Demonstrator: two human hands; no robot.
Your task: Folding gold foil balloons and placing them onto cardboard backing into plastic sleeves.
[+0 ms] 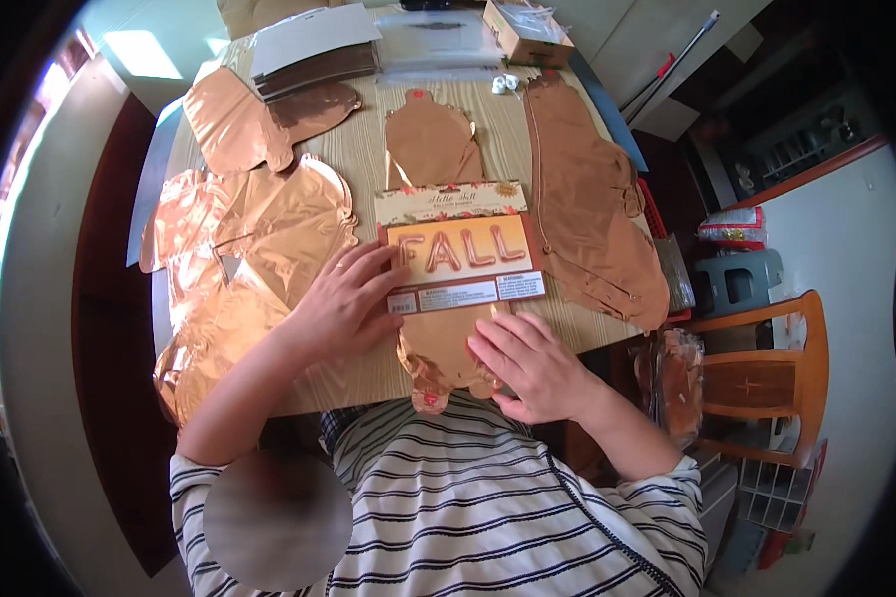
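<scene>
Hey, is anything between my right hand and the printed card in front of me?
Nothing visible stands in the way. Your right hand is at the copper foil showing below the printed card, just short of its lower edge. Your left hand is at the card's left edge.

Wht top (438, 497), dk-striped, slvs (667, 493) to abt elbow (plus thin ring (339, 265)).

Rectangular printed packaging card (455, 239) lies face up across a flat, uninflated copper foil balloon (446, 343), creased at its near end.
</scene>
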